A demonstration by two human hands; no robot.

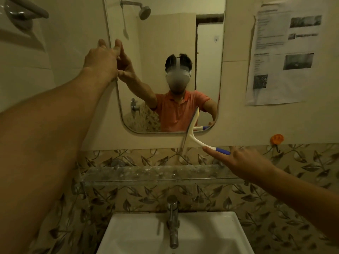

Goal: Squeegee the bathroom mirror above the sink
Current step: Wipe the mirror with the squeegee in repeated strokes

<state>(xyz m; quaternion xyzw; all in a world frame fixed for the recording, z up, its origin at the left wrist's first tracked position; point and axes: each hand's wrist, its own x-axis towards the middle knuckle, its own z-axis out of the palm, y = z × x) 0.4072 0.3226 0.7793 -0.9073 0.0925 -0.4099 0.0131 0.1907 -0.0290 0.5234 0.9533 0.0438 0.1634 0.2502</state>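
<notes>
Most of the mirror glass lies open, from its top down past the middle. Its left edge is taken by the left hand, whose fingers wrap that rim. The lower right corner is crossed by the squeegee, its blade tilted over the bottom rim, with the right hand just beneath on the handle. Below, a glass shelf juts out from the wall, and the tap rises above the sink.
</notes>
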